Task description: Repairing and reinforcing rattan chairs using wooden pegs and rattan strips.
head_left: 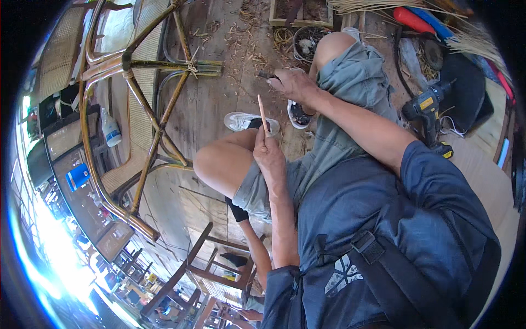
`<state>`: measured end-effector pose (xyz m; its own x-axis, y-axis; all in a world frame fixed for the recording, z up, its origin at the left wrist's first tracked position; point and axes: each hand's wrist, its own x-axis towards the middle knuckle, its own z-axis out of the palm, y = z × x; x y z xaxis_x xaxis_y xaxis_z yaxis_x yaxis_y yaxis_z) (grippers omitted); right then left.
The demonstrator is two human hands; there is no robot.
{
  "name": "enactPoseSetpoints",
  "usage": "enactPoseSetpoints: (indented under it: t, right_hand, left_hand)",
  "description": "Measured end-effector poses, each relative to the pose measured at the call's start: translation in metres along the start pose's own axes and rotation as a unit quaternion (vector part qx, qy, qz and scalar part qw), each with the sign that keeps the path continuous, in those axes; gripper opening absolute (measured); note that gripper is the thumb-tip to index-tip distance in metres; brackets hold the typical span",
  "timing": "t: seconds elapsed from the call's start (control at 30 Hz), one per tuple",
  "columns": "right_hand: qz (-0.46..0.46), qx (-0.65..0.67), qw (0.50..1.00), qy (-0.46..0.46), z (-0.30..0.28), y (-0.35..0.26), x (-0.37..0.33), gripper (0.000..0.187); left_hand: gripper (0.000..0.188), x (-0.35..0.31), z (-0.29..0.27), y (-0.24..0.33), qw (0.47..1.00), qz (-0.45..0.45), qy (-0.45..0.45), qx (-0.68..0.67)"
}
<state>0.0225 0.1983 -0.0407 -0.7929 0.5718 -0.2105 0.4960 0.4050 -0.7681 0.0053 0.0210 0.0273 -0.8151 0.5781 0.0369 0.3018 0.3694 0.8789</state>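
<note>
My left hand [269,157] is closed around a thin, pale wooden stick [262,112], which points upward away from my fingers. Ahead and to the right, my right hand [295,85] is closed on a small dark tool [267,75]; most of it is inside the fist, so its exact kind does not show. The tool and the stick are apart. Below both hands, curled wood shavings [241,61] litter the plank floor [213,104]. To the left stands a bamboo or rattan chair frame [145,101], tied with a pale strip at one joint.
A bucket [305,45] with scraps and a wooden tray [301,23] are ahead. At right lie a cordless drill [426,104], a red object [412,20] and cane strips [378,5]. A white bottle [110,130] is left. Another person's hand [251,315] shows behind a wooden stool [219,285].
</note>
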Motion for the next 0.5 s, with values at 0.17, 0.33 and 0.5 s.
enactPoseSetpoints:
  t: [0.17,0.33,0.5]
  right_hand:
    - [-0.190,0.010,0.982,-0.008,0.006,-0.004,-0.031,0.027]
    - [-0.204,-0.019,0.978,-0.043,0.025,-0.005,-0.048,0.021]
    - [-0.201,-0.058,0.976,-0.063,0.030,-0.003,-0.045,0.017]
  left_hand:
    - [0.010,0.011,0.003,0.002,0.876,-0.380,-0.048,-0.292]
    - [0.010,0.017,0.000,-0.002,0.844,-0.423,-0.078,-0.321]
    - [0.016,0.012,0.013,-0.016,0.928,-0.318,-0.063,-0.186]
